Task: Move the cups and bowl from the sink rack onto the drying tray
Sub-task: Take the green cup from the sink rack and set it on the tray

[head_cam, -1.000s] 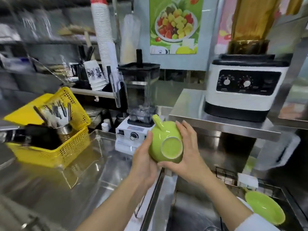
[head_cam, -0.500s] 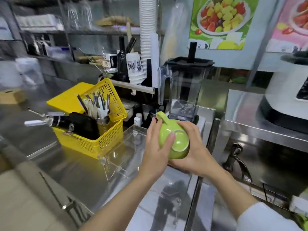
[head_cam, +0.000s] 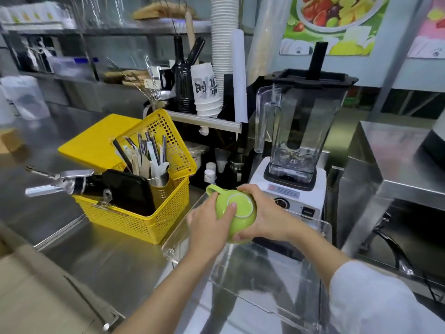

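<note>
A green cup (head_cam: 237, 214) is held upside down, its round base facing up and its handle pointing to the upper left. My left hand (head_cam: 210, 225) grips its left side with a fingertip on the base. My right hand (head_cam: 267, 219) wraps its right side. The cup is low over the far end of a clear plastic drying tray (head_cam: 286, 307) that lies on the steel counter. The sink and its rack are out of view.
A yellow basket (head_cam: 144, 220) with utensils in a metal cup and a black phone stands left of the tray. A blender (head_cam: 297, 141) on a white base stands right behind the cup. A steel shelf (head_cam: 395, 160) rises at the right.
Both hands carried the green cup leftward from beside the sink and down toward the clear tray. The view swung left, so the sink and the green bowl left the frame.
</note>
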Available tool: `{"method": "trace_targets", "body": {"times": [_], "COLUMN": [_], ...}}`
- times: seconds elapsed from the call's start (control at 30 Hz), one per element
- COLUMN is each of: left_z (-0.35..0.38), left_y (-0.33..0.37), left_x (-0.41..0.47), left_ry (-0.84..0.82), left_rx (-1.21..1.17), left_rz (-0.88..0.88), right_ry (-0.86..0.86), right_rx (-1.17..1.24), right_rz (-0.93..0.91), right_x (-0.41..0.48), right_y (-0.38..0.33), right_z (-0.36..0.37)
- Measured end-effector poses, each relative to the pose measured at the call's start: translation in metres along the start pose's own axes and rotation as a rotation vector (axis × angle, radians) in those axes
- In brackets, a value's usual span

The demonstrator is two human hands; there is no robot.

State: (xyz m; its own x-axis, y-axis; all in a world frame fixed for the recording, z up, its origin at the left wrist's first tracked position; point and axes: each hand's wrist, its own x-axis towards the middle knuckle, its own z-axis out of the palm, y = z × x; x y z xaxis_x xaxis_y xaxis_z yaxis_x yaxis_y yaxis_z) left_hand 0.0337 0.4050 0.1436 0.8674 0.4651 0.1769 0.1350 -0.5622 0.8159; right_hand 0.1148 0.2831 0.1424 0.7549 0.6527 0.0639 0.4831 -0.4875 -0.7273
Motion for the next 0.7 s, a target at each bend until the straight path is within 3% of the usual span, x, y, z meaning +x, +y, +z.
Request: {"method": "trace_targets", "body": {"times": [0.2, 0.4, 0.53, 0.7], "left_z": [0.012, 0.019, 0.018, 0.029], "left_y": [-0.025, -0.040, -0.030, -0.006], "left_x": [0.025, 0.036, 0.030, 0.016], "left_ry": [0.019, -0.028, 0.019, -0.008], "left_rx": [0.204, 0.334, 0.378, 0.451], "left_rz": [-0.029, -0.070, 0.019, 0.226], "right_ry": [-0.123, -0.125, -0.144, -0.042], "right_rx": [0.013, -0.039, -0.194, -0.155], "right_rz": [0.068, 0.075, 0.035, -0.036], "right_x": [0.026, 0.035, 0.034, 0.005], "right_y": [0.001, 0.009, 0.013, 0.011], "right_z": [0.008, 0.011, 0.012, -0.009]}}
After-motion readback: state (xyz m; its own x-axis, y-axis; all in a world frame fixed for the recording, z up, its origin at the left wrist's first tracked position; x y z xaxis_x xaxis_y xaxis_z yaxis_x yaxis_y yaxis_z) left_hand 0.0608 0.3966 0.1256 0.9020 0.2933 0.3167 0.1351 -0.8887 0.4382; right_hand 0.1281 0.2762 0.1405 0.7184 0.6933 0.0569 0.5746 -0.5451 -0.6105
